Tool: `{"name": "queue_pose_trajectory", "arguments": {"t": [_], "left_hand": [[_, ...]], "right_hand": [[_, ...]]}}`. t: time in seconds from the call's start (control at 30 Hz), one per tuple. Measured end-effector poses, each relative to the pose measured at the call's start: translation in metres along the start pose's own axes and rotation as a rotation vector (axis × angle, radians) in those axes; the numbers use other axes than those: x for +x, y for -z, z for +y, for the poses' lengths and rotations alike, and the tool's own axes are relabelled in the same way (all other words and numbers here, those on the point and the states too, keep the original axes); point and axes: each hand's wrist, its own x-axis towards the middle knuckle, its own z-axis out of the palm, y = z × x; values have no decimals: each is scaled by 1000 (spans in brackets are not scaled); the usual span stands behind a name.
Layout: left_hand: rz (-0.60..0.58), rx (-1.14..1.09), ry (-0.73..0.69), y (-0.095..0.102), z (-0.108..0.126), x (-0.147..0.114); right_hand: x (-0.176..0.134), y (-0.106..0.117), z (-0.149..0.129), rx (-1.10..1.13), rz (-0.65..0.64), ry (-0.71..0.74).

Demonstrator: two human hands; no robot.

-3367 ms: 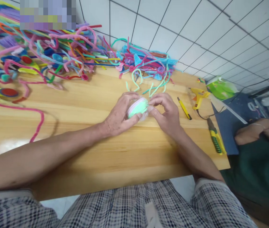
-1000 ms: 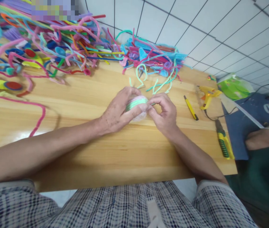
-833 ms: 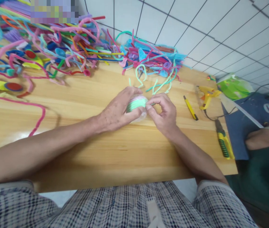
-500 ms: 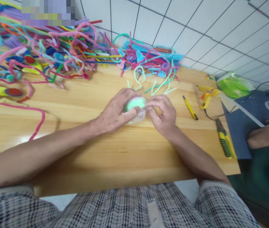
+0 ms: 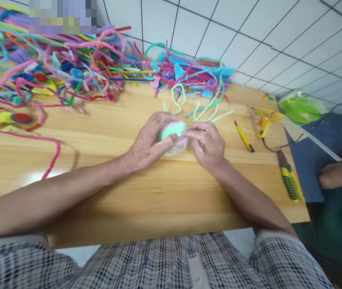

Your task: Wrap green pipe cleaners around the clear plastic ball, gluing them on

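Observation:
My left hand point(image 5: 149, 140) is curled round the far-left side of a rounded clear object with mint-green pipe cleaner point(image 5: 172, 130) laid in rows over it; its lower right part is see-through and bare. The thumb presses on the near side. At the object's right edge, my right hand point(image 5: 207, 144) pinches with thumb and forefinger. What lies between those fingertips is too small to tell, perhaps an end of the pipe cleaner. Just beyond the hands lie loose pale green pipe cleaners point(image 5: 207, 110), some bent into curves.
A large heap of coloured pipe cleaners point(image 5: 80, 60) spreads along the tiled wall. To my right lie a yellow utility knife point(image 5: 244, 136), a yellow glue gun point(image 5: 265, 119) with its cord, and green-and-yellow pliers point(image 5: 289, 180). Another person's arm point(image 5: 338, 172) shows beyond the table's right edge.
The view has shifted slightly, so the things on the table sit a little further right. Both hands keep their places on the object; the right fingers have moved only a little.

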Motion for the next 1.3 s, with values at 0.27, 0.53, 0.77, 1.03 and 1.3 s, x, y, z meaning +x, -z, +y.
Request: {"name": "queue_pose_trajectory", "arguments": {"t": [0.27,0.53,0.77,1.03,1.3], "left_hand": [[-4,-81,66,0,2,1],[-91,-81,166,3,3,5],[-90,-33,47,2,-1,3],[-112,-35,36,2,-5,4],[-144,-44,11,1,-3,2]], "right_hand": [[2,1,1,62,23,-44],[2,1,1,83,10,-48],[2,2,-1,58,-9,-26],[5,9,-2,67,-119,-54],[9,11,-4,74,-152,-78]]}}
